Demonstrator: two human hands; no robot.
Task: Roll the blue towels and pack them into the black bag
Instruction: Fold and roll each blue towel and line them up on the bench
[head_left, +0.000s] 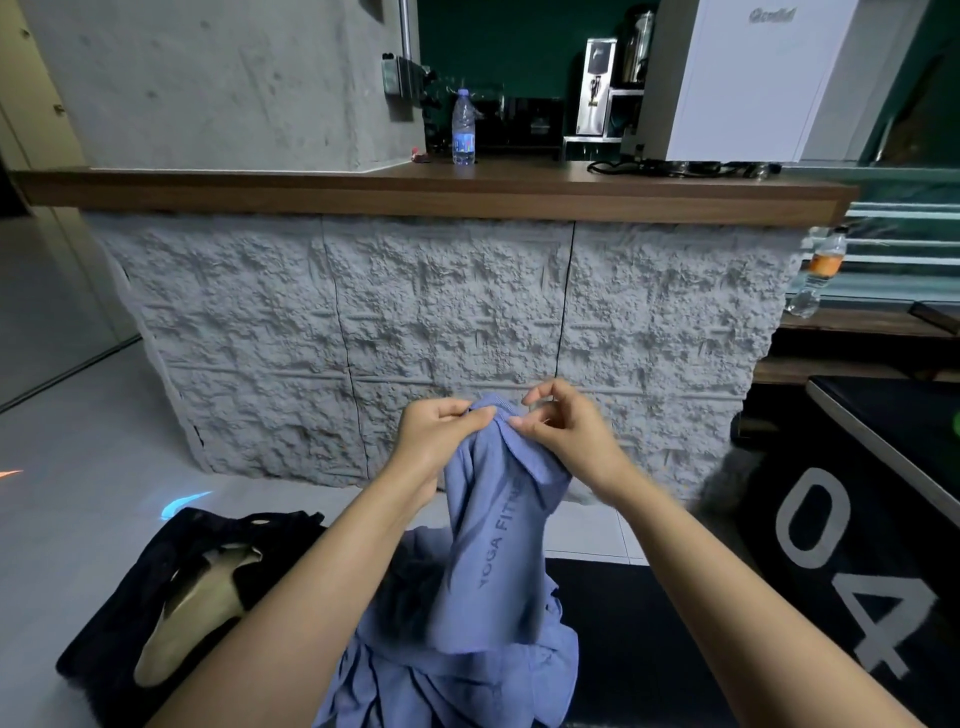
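Hanging crumpled from both hands, blue towel (493, 525) shows lettering.

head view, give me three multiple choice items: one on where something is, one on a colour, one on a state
1. Where is the black bag?
A) on a shelf
B) on the floor at the person's left
C) on a chair

2. What colour is the label of the bottle on the wooden counter?
A) blue
B) yellow
C) green

3. How is the raised towel?
A) rolled tight
B) packed in the bag
C) hanging unrolled

Key:
1 B, it lies open on the tiles.
2 A, a blue band wraps the bottle.
3 C, the left hand and the right hand pinch its top edge and it drapes loose.
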